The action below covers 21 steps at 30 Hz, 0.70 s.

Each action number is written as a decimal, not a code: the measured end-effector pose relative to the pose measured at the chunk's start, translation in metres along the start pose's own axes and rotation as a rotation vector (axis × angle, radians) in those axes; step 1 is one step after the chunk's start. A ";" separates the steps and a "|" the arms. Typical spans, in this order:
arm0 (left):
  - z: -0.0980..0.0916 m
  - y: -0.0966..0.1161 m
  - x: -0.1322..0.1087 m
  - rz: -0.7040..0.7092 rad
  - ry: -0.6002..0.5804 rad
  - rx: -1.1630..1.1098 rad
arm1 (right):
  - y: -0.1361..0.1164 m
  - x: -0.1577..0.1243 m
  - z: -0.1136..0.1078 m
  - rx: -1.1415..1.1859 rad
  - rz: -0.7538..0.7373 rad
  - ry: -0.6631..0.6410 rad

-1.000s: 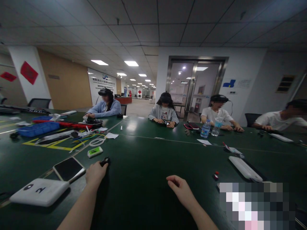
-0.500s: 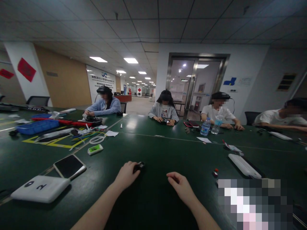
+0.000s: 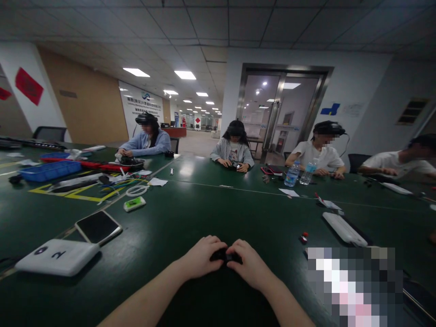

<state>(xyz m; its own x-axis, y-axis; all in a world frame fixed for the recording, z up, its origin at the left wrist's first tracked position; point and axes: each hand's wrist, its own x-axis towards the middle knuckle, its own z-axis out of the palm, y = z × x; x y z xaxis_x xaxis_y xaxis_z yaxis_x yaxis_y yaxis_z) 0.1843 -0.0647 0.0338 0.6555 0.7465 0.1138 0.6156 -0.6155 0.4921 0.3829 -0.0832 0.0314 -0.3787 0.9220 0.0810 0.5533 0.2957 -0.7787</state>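
Observation:
My left hand and my right hand meet low in the middle of the dark green table. Both have their fingers curled round a small black object held between them just above the tabletop. Only its dark top shows between the fingertips, and I cannot make out what it is.
A phone and a white box marked "2" lie to my left, a small green-white item beyond them. A white bar and a small red piece lie to the right. Several people sit across the table with water bottles.
My left hand carried the small black object from the left, near the phone, to the middle. My right hand closed in and now grips it too.

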 end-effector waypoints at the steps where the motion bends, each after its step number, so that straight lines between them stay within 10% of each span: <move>1: 0.000 0.000 0.000 0.001 -0.003 -0.006 | 0.003 0.002 -0.001 0.058 0.006 0.045; 7: -0.001 -0.002 -0.002 -0.026 -0.035 -0.074 | 0.048 0.009 -0.032 0.737 0.324 0.901; 21: 0.002 -0.006 -0.002 -0.030 -0.020 -0.105 | 0.074 0.011 -0.031 0.884 0.464 0.850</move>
<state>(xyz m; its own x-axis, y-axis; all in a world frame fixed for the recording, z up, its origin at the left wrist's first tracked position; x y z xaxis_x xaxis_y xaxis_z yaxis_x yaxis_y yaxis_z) 0.1804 -0.0631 0.0285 0.6466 0.7585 0.0809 0.5865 -0.5621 0.5831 0.4428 -0.0434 -0.0056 0.4771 0.8576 -0.1921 -0.2888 -0.0535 -0.9559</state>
